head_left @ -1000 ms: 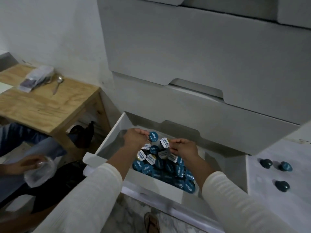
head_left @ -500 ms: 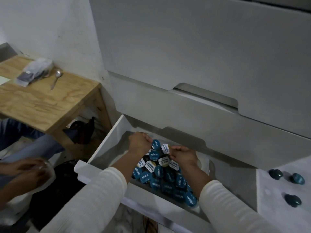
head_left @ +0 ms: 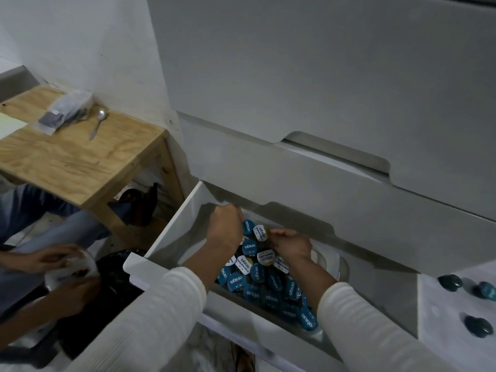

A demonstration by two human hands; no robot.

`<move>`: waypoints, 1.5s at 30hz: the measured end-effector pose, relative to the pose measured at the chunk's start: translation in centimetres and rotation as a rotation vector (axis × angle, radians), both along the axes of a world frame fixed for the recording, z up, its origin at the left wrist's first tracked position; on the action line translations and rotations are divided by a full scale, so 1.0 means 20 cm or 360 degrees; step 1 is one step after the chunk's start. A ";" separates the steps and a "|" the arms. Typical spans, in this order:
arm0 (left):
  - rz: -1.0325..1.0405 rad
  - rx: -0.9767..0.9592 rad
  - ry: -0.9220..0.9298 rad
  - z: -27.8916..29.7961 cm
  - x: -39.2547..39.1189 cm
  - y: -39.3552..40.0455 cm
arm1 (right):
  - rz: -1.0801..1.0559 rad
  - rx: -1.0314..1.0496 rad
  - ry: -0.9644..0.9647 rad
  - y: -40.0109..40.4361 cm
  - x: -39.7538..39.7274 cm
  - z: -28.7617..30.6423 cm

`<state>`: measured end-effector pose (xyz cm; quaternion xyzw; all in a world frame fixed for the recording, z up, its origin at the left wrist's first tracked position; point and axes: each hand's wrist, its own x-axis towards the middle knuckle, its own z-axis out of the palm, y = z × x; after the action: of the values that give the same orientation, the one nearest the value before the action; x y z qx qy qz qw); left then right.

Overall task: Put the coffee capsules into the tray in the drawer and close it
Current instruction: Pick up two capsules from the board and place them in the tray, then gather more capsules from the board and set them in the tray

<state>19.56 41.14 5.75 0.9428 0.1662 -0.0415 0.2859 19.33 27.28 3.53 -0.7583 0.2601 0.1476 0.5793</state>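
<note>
The coffee capsules (head_left: 257, 275) lay heaped in the tray (head_left: 328, 264) inside the open bottom drawer (head_left: 171, 237), blue and white foil lids facing every way, some stacked on others. From my seat at the feed, my left hand (head_left: 226, 229) was curled over the far left of the heap with its fingers drawn together, though I could not tell whether they pinched a capsule or only pressed on the pile. My right hand (head_left: 292, 247) sat just beside it, fingertips closed on or against the edge of a white-lidded capsule (head_left: 261, 232); the grip itself was hidden.

I judged the risk to be the heap itself: it stood high and loose, so a nudge could tip capsules over the tray's rim into the bare drawer, or leave some proud enough to catch the drawer above on closing. Three loose capsules (head_left: 451, 282) remained on the white surface (head_left: 440, 323) to the right, well apart from the drawer, so filling was not finished.

Further out, a wooden table (head_left: 69, 162) carried a spoon (head_left: 98, 124) and a plastic packet (head_left: 65, 111), and another person's hands (head_left: 53, 264) worked beneath it.
</note>
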 end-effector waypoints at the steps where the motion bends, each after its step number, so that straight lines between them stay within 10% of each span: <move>1: -0.0027 0.0035 -0.0005 0.01 -0.01 0.01 | 0.0022 -0.0007 -0.0017 0.00 -0.01 0.01; 18: -0.0586 0.0750 -0.0099 0.18 -0.43 -0.10 | 0.1256 -0.1399 -0.0753 -0.07 -0.40 0.26; 28: -0.0618 0.0543 -0.0733 0.24 -0.69 -0.32 | 0.0941 -0.1728 -0.0980 -0.36 -0.70 0.43; 45: -0.1202 0.0193 -0.0754 0.28 -0.76 -1.41 | 0.0353 -0.1834 -0.0573 -1.38 -0.98 0.34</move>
<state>4.28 12.88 11.32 0.9359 -0.2576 0.0838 0.2252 -0.20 -0.36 10.37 -0.9851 0.1156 -0.0876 0.0922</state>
